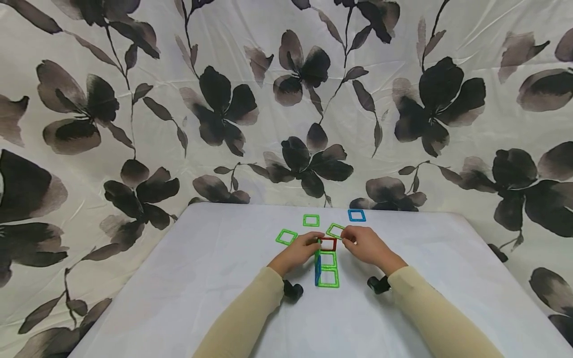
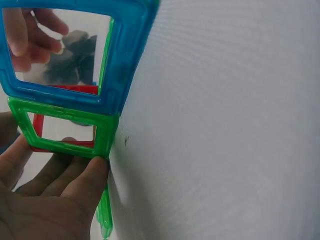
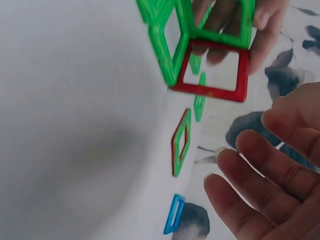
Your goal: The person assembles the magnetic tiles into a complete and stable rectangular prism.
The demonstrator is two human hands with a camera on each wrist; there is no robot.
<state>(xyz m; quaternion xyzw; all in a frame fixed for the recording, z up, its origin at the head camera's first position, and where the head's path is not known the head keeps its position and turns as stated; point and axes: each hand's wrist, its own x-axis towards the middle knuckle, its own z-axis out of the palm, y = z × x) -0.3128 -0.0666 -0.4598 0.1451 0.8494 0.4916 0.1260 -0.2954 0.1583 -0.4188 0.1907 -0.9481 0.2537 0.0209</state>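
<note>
Magnetic building tiles shaped as open square frames form a small structure on the table. Two green tiles (image 1: 329, 286) lie flat in a row, and a blue tile (image 2: 65, 103) stands upright along their left side. Beyond it stands a green tile (image 2: 65, 147), pinched by my left hand (image 1: 301, 248), whose fingers (image 2: 87, 187) touch its edge. A red tile (image 3: 215, 93) joins it at the far end, upright. My right hand (image 1: 364, 243) hovers at the right, fingers loosely bent and holding nothing. Nearest to it is a loose green tile (image 1: 329, 229) with a red edge.
Two more loose green tiles lie at the back left, one farther (image 1: 311, 216) and one nearer (image 1: 289, 231). A blue tile (image 1: 356, 210) lies near the table's (image 1: 179, 298) far edge. Behind hangs a floral cloth (image 1: 309, 114).
</note>
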